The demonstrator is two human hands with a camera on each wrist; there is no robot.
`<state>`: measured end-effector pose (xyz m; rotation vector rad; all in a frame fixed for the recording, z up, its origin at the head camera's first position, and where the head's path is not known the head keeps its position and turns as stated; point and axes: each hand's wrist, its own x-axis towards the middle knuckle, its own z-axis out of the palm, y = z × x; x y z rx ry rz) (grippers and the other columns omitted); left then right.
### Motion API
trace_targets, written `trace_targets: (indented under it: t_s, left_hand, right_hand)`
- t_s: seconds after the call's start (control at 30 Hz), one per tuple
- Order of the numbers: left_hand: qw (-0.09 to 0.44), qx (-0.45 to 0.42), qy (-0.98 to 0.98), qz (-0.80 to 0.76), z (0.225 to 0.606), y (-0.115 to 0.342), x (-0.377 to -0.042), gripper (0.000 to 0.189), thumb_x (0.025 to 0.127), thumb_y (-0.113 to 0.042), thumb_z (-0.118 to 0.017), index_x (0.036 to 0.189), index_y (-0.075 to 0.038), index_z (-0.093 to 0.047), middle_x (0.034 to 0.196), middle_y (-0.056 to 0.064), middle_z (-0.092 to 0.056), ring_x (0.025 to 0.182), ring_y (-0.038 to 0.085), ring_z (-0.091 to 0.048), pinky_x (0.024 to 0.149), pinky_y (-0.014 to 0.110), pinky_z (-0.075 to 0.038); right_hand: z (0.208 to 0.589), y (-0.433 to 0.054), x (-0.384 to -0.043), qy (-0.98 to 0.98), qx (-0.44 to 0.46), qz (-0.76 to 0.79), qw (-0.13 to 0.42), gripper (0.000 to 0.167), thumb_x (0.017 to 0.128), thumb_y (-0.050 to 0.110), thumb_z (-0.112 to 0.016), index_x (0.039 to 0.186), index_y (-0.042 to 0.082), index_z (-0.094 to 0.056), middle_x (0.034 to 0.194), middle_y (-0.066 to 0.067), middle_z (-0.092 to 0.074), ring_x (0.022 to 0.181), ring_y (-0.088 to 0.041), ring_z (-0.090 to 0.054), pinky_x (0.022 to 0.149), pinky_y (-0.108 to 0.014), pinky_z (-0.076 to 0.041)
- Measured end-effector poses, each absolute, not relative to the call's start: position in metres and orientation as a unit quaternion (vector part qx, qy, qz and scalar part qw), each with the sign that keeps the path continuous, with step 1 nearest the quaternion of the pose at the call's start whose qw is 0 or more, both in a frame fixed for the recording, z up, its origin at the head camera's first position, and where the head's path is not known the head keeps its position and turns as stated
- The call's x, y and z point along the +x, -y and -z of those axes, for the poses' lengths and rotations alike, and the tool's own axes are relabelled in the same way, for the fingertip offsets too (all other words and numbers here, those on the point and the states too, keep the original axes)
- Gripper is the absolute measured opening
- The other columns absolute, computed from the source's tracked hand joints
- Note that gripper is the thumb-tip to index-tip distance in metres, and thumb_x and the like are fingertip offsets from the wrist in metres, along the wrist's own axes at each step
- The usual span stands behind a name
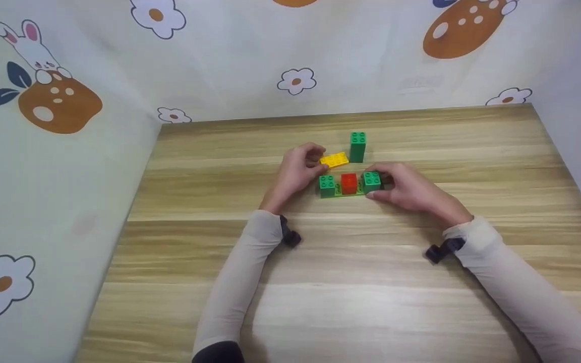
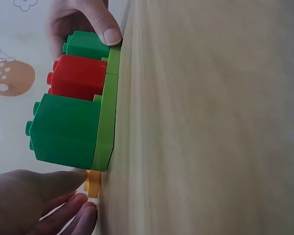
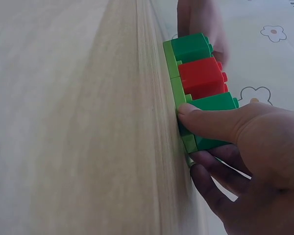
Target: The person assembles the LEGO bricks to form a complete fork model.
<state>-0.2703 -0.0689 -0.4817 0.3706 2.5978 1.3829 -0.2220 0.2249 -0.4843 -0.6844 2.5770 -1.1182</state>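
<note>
A low row of bricks lies on the table: a light-green base (image 2: 106, 127) carries a left green brick (image 1: 327, 186), a red brick (image 1: 349, 183) and a right green brick (image 1: 371, 182). My right hand (image 1: 411, 187) grips the right end of this row, thumb on the near side of the base and fingers behind. Just behind the row is a flat yellow brick (image 1: 334, 160). My left hand (image 1: 299, 170) pinches its left end between thumb and fingers; the fingertips are partly hidden. Beside the yellow brick's right end stands a tall green brick stack (image 1: 357, 147).
The wooden table (image 1: 351, 282) extends toward me and to both sides. A patterned cloth wall (image 1: 230, 75) rises behind its far edge, with more cloth at left and right. Each wrist carries a small black camera mount (image 1: 444, 250).
</note>
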Motion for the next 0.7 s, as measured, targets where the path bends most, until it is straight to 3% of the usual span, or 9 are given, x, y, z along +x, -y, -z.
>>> trace_targets:
  t_s: [0.43,0.7]
  left_hand:
    - [0.095,0.117,-0.873,-0.464,0.4819,0.0701,-0.2701,0.035,0.097,-0.009,-0.081,0.131,-0.005,-0.073,0.127,0.010,-0.075,0.112,0.020,-0.074,0.102,0.029,-0.063]
    - [0.092,0.136,-0.876,-0.453,0.4834,0.0754,-0.2664,0.032,0.097,-0.008,-0.081,0.129,-0.004,-0.074,0.126,0.010,-0.076,0.112,0.020,-0.074,0.102,0.030,-0.063]
  right_hand:
    - [0.4845,-0.2242,-0.2224,-0.889,-0.240,0.372,0.117,0.044,0.093,0.019,-0.087,0.135,0.015,-0.071,0.123,-0.005,-0.078,0.107,-0.023,-0.072,0.100,-0.049,-0.061]
    - [0.4855,-0.2245,-0.2207,-0.892,-0.233,0.374,0.106,0.045,0.092,0.019,-0.088,0.134,0.015,-0.072,0.118,-0.002,-0.077,0.100,-0.021,-0.069,0.096,-0.044,-0.060]
